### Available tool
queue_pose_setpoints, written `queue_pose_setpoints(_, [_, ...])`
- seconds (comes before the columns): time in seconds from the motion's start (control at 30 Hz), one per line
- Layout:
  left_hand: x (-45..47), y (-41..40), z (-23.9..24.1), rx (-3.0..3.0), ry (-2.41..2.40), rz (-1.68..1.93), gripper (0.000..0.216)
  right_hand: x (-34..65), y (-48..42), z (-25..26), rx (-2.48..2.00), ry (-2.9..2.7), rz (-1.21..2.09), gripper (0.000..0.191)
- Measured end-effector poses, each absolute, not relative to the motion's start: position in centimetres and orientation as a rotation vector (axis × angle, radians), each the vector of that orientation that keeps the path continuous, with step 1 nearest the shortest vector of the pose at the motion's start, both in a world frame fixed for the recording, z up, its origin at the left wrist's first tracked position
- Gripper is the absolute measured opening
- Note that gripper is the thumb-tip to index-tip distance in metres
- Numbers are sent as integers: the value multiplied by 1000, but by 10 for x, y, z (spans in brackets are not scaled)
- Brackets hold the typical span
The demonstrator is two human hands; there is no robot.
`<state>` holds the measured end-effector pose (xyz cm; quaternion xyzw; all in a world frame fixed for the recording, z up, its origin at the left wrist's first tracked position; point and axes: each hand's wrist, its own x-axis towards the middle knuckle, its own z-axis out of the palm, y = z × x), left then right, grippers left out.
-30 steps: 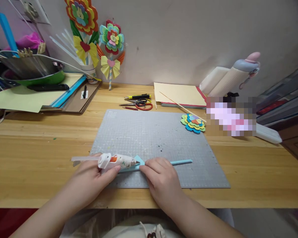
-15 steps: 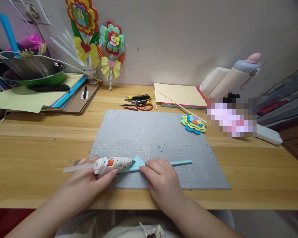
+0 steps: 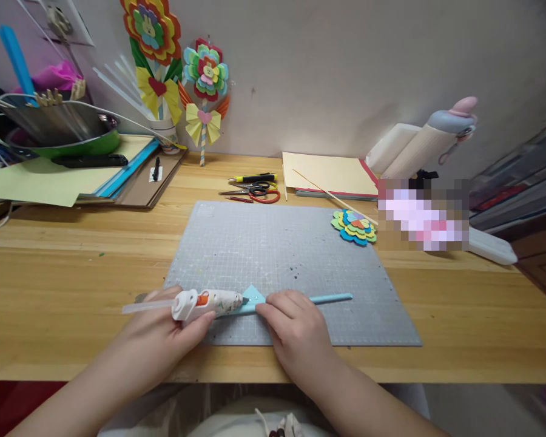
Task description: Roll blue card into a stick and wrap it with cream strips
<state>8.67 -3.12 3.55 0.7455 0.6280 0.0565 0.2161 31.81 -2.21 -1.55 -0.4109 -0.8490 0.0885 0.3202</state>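
Observation:
My left hand [image 3: 173,325] is wrapped round a white hot glue gun [image 3: 221,301], a clear glue stick [image 3: 148,306] poking out of its back end. The gun's dark nozzle touches or almost touches the pointed corner of a light blue rolled paper tube [image 3: 332,298]. That triangular corner lies flat with small shiny spots on it. My right hand [image 3: 295,321] presses the tube down, fingers closed over its middle. The tube lies crosswise on a grey cutting mat [image 3: 264,243]; its left part is hidden behind the gun and my left hand.
At the mat's upper right lies a layered paper flower [image 3: 355,227]. Behind the mat are scissors [image 3: 255,192], a yellow utility knife [image 3: 255,178] and a thin wooden stick [image 3: 334,197]. Finished paper flowers [image 3: 203,124] stand by the wall. A bottle [image 3: 430,142] leans at right.
Both hands stay nearly in place. The clear glue stick sits slightly further forward into the gun, and its tail end has shifted a little right.

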Motion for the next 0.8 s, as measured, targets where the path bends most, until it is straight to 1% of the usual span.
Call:
queue_pose_setpoints(0.27, [87, -35, 43, 2107, 1766, 181, 41, 318, -21, -16, -1078, -2237, 249, 27])
queue_pose_setpoints(0.37, [90, -29, 56, 2164, 1729, 231, 38, 318, -21, -17, -1071, -2233, 244, 26])
queue_pose_setpoints(0.43, [93, -20, 67, 2252, 1662, 195, 35, 318, -22, -17, -1067, -2229, 243, 26])
queue_pose_setpoints(0.6, [108, 6, 95, 2421, 1477, -143, 29, 318, -22, -15, -1062, -2228, 227, 25])
queue_pose_setpoints(0.8, [144, 17, 117, 2611, 1408, -681, 39, 318, -22, -14, -1060, -2231, 206, 26])
